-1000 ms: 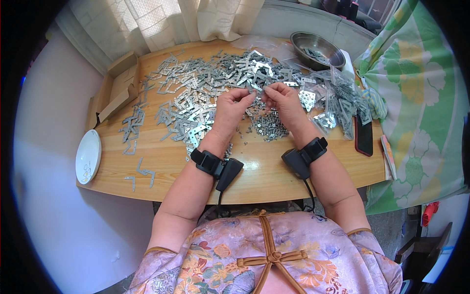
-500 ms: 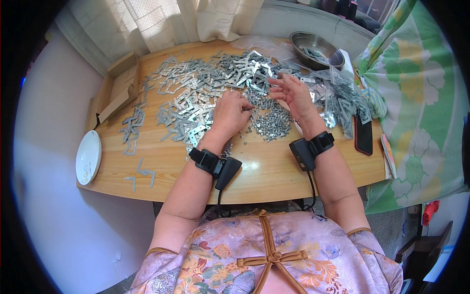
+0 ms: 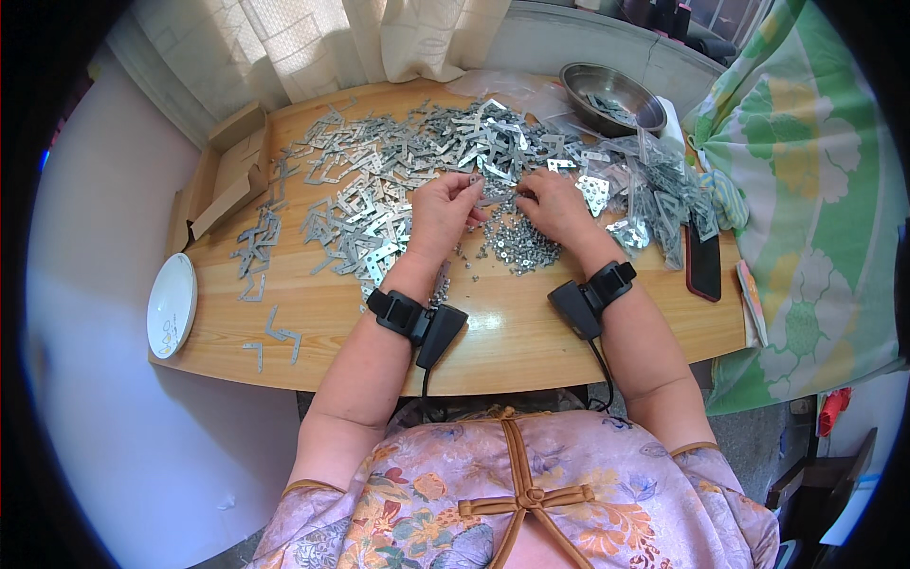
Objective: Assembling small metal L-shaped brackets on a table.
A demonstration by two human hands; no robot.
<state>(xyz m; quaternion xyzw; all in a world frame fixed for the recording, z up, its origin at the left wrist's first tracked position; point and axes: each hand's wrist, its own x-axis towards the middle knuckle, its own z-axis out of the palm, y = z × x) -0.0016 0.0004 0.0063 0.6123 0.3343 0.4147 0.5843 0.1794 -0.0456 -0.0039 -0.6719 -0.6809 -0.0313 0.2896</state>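
My left hand (image 3: 441, 220) is closed, with thumb and forefinger pinching a small grey metal fastener (image 3: 475, 178), too small to tell if nut or screw. It hovers at the left edge of a heap of small metal fasteners (image 3: 521, 242). Over that heap's upper right side, my right hand (image 3: 559, 209) has its fingers bent and drawn together; whatever lies between the fingertips is hidden. Beyond and left of both hands spreads a large pile of flat L-shaped metal corner brackets (image 3: 379, 171) with holes. Each wrist wears a black strapped device.
Clear plastic bags of brackets (image 3: 664, 180) lie on the right, beside a dark phone (image 3: 703, 261). Behind them stands a metal bowl (image 3: 578, 76). At left are a cardboard box (image 3: 204, 190) and a white plate (image 3: 171, 308) on the wooden table (image 3: 512, 351).
My right hand came down and left toward the fastener heap, its spread fingers bending together. My left fingertips rose slightly from the heap, and a small fastener now shows between them.
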